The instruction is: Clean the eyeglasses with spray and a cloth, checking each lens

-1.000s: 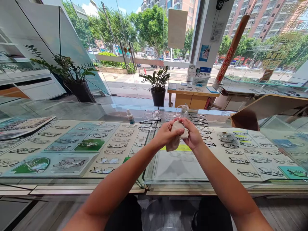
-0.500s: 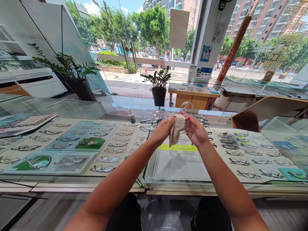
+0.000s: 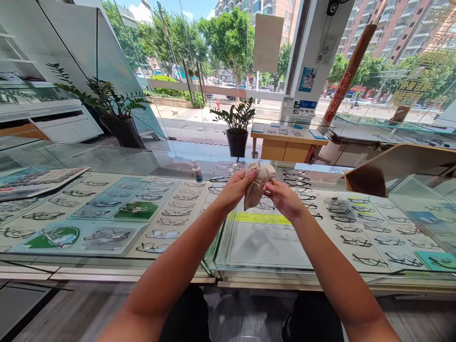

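Both my hands are raised over a glass display counter [image 3: 263, 247]. My left hand [image 3: 237, 187] pinches a beige cleaning cloth [image 3: 257, 187] that is wrapped round a pair of clear glasses [image 3: 266, 198]. My right hand [image 3: 285, 199] grips the glasses from the right, just below the cloth; only thin rims and a lens edge show. Under the glass lie rows of eyeglass frames [image 3: 171, 213] on trays.
A small spray bottle [image 3: 196, 171] stands on the counter behind my hands. A brown angled stand [image 3: 388, 166] sits at the right. Two potted plants [image 3: 237, 128] stand on the floor beyond, by the shop windows. A flat brochure [image 3: 39, 178] lies at the far left.
My hands have lifted slightly and shifted the cloth; the cloth now bunches higher round the glasses, and my right hand has dropped lower and moved apart from the left.
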Action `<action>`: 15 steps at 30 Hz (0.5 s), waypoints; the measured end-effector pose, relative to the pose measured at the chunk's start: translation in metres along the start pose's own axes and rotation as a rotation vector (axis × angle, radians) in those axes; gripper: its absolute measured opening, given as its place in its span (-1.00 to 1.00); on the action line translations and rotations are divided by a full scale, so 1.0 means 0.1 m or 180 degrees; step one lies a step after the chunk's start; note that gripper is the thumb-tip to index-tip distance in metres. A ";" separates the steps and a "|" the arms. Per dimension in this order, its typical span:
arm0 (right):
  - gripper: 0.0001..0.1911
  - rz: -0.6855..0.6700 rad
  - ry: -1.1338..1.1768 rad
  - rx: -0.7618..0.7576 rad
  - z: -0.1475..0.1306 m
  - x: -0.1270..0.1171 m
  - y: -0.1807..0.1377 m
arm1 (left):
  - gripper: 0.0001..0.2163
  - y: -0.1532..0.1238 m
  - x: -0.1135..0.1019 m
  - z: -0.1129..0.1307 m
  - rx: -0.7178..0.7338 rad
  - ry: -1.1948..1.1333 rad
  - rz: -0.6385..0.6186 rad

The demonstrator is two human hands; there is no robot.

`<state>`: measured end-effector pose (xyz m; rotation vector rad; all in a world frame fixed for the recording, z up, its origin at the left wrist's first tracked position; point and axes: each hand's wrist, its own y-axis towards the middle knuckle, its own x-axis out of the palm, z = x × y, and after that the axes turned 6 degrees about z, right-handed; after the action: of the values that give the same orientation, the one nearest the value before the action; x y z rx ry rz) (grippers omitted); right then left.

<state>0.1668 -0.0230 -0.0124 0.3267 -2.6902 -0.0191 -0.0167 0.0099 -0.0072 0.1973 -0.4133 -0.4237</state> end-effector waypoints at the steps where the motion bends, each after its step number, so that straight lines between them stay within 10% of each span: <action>1: -0.73 -0.0031 0.0054 0.0072 0.00 -0.01 0.00 | -0.56 -0.01 -0.01 0.03 -0.0051 -0.0007 -0.0105; 6: -0.71 -0.0059 0.0254 0.0245 -0.02 -0.05 -0.01 | -0.56 -0.07 0.02 0.13 -0.0155 0.0123 -0.0294; 15: -0.68 -0.0231 0.0169 0.0278 0.13 0.08 -0.03 | -0.62 -0.09 0.19 -0.04 0.0469 0.0664 0.0678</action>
<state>0.1554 -0.0282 -0.0211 0.4455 -2.6304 0.0844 -0.0021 -0.0062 -0.0067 0.3341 -0.2566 -0.1606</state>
